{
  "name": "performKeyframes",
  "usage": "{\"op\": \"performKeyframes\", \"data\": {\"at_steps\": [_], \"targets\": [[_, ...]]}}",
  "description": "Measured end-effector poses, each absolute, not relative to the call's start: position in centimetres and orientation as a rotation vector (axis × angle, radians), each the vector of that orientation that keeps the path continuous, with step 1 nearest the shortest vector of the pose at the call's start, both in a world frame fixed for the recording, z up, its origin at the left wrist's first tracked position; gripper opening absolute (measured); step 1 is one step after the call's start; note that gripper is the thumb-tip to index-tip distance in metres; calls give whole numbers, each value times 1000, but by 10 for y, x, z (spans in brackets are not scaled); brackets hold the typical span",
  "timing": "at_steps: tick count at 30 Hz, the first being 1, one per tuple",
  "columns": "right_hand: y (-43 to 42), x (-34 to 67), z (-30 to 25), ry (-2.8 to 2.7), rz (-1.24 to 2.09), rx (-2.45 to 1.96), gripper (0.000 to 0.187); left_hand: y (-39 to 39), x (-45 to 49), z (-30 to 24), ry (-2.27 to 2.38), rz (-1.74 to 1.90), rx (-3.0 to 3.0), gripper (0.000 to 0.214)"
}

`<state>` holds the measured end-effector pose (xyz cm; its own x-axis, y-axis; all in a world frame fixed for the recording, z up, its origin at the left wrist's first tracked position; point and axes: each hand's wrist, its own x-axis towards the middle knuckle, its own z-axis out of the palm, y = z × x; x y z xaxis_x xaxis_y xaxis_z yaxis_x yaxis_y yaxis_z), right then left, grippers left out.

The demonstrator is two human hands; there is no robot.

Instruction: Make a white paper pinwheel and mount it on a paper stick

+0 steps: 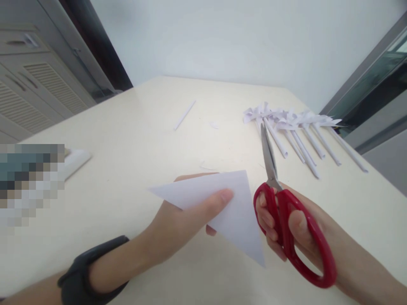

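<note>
My left hand pinches a folded white paper triangle between thumb and fingers, holding it above the cream table. A dark band sits on that wrist. My right hand has its fingers through the red handles of a pair of scissors. The steel blades are together and point away from me, just right of the paper. Scissors and paper sit close together but are not touching.
Several white paper pinwheels on rolled paper sticks lie at the far right of the table. A single rolled paper stick and small paper scraps lie further back. A white object lies at the left.
</note>
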<state>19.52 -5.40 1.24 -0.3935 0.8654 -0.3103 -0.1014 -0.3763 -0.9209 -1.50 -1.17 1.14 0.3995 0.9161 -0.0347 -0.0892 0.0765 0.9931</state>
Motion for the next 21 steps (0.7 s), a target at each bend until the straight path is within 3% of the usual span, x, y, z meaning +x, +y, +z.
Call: {"op": "performKeyframes", "data": {"at_steps": [5, 9, 16, 21], "targets": [[-51, 189, 24, -1216, 1722, -1231, 31, -14, -9, 19, 866, 713, 1288, 13], [-47, 185, 36, -1210, 1623, -1317, 33, -15, -5, 22, 861, 613, 1380, 18], [-37, 201, 38, -1315, 1691, -1357, 29, 0, -13, 31, 900, 771, 1366, 12], [-33, 213, 32, -1500, 1658, -1325, 26, 14, -20, 31, 916, 358, 1311, 20]]}}
